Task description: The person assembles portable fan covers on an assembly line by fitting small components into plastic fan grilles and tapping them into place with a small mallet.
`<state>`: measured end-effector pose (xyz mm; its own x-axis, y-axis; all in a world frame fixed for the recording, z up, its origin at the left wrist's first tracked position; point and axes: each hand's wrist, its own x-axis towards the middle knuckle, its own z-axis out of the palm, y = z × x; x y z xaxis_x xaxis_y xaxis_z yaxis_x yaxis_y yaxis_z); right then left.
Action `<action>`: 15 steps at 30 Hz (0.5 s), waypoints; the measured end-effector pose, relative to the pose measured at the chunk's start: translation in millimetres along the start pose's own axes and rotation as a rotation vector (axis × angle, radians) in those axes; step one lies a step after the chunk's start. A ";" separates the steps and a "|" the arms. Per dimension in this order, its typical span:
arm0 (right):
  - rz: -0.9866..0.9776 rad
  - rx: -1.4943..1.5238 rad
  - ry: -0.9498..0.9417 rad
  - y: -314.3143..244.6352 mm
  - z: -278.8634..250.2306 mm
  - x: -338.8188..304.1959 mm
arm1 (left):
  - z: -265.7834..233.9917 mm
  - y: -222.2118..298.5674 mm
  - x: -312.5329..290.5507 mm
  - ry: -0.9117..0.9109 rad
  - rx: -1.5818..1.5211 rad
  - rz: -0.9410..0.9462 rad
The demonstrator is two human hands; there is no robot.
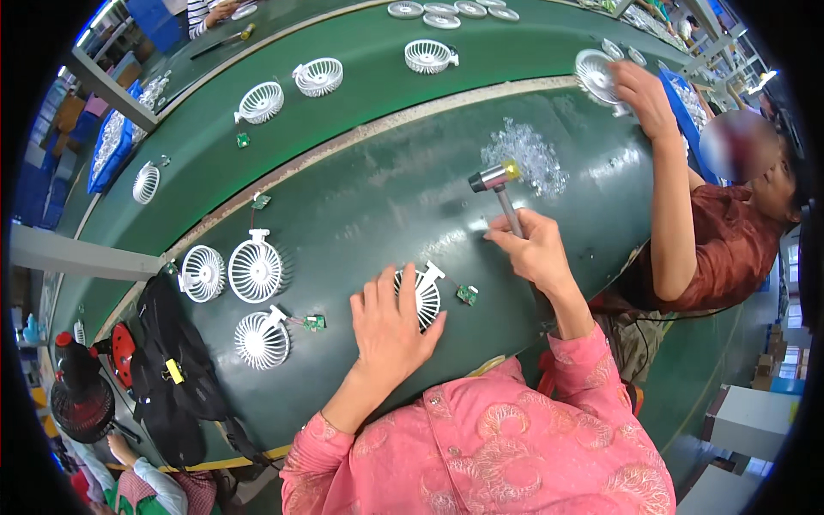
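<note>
The mallet [495, 178], fitted with a yellow and a black face, is held by its handle in the right hand [536, 251], the fingers being closed around it. The left hand [384, 324] is laid, fingers spread and thumb apart, over a white ribbed fan housing [427, 300] on the green worktable [360, 215]. A green circuit board [468, 294] is seen just beside that housing. The mallet's head is set near a loose heap of clear plastic pieces [534, 159]. Many small pale parts are contained in a blue bin [100, 181] at far left; similar pieces are held in another blue bin [675, 101], partly hidden by a co-worker's arm [672, 202]. Individual shapes cannot be made out there.
</note>
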<state>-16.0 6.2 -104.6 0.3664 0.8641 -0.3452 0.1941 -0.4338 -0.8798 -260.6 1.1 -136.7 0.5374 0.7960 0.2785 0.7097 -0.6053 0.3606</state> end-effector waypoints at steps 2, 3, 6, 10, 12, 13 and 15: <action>0.086 0.331 -0.164 -0.2 2.9 -6.8 | -0.4 -4.7 0.9 0.026 -0.106 -0.032; 0.127 0.414 -0.233 1.9 4.0 -10.3 | -1.2 -7.0 -1.0 0.046 -0.160 -0.041; 0.197 0.586 -0.398 9.5 11.3 -12.6 | -5.1 -11.5 -4.6 0.055 -0.308 -0.037; 0.305 0.762 -0.496 19.0 23.3 -14.5 | -10.7 -7.9 -4.7 0.055 -0.447 0.024; 0.321 0.803 -0.540 18.6 29.8 -16.3 | -11.4 -6.2 -5.5 0.070 -0.473 0.069; 0.325 0.825 -0.568 20.7 32.2 -16.4 | -10.8 -5.5 -5.9 0.072 -0.491 0.090; 0.344 0.833 -0.566 21.0 35.6 -18.3 | -11.3 -3.0 -7.2 0.052 -0.512 0.067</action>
<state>-51.0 -9.6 -128.4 -0.2353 0.8143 -0.5306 -0.6018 -0.5508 -0.5784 -271.8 -2.8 -129.7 0.5415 0.7619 0.3554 0.3533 -0.5898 0.7261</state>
